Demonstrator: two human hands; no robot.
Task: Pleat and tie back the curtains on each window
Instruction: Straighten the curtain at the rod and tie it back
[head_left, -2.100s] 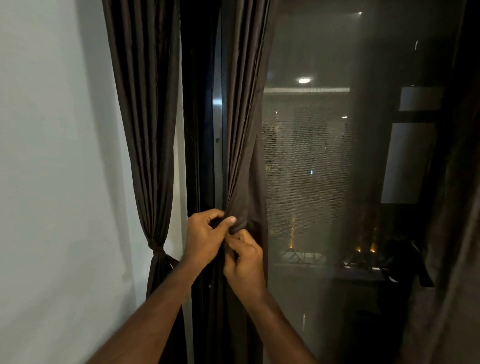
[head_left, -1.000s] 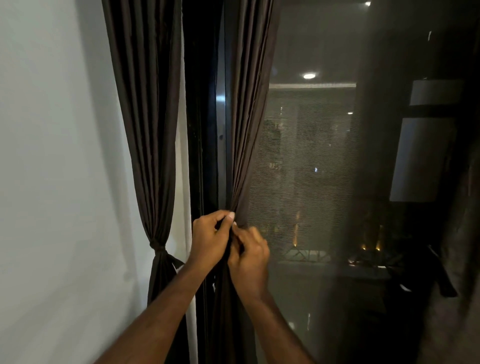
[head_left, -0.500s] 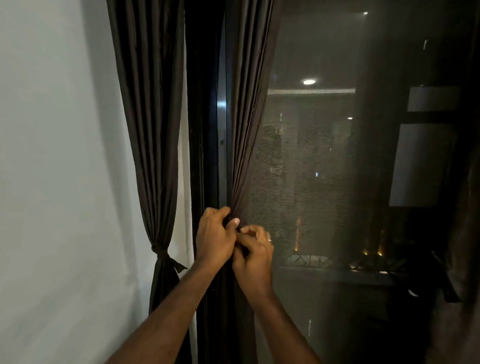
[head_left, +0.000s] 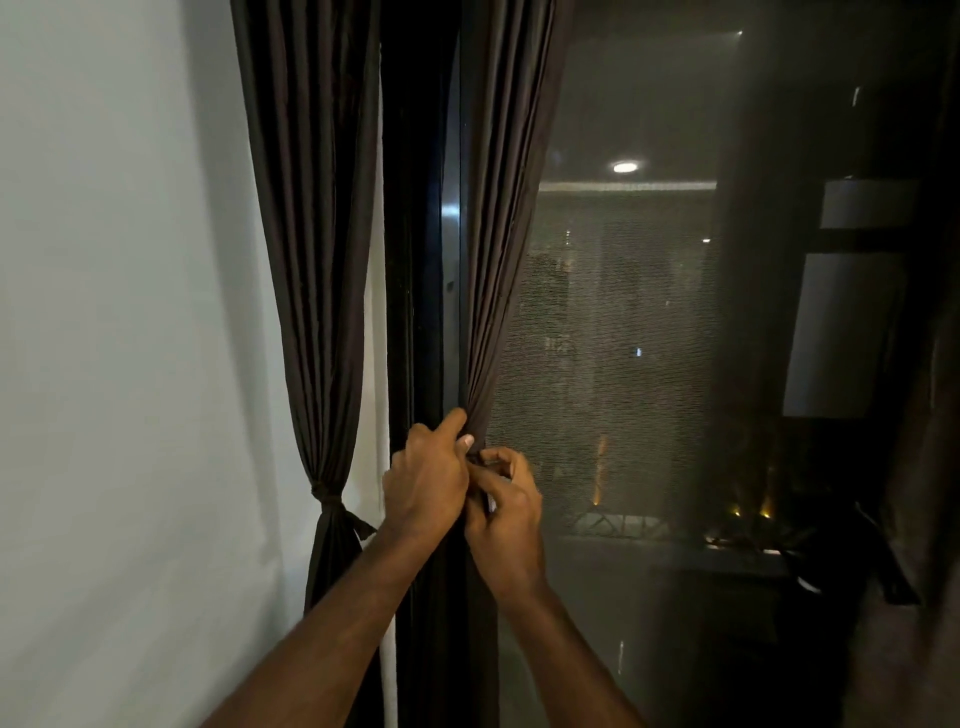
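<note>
Gathered curtain: dark brown, finely pleated fabric curtain (head_left: 496, 249), hanging just right of the black window frame post (head_left: 451, 218), drawn into a narrow waist at mid height, in front of the mesh-screened night window (head_left: 618, 338).
Left hand (head_left: 426, 480): curled round the gathered waist from the left, thumb laid across the front of the folds.
Right hand (head_left: 506, 512): just beside and touching the left, fingers bent and pinching something at the bunch; whether that is a tie strip or only cloth cannot be told in the dim light.
Finished curtain: matching dark brown curtain (head_left: 311, 260) further left, against the pale wall (head_left: 114, 312), already cinched by a knotted fabric tie (head_left: 332, 501).
Handling: probably light, soft, limp; smooth sheen suggests slippery folds, likely to spring apart if pressure eases.
Where to hold: at the narrow waist, full-hand wrap, not the loose lower drop.
Risk: pleats sliding out while one hand works the knot.
Progress: left curtain done, this one seemingly at the tying stage.
</note>
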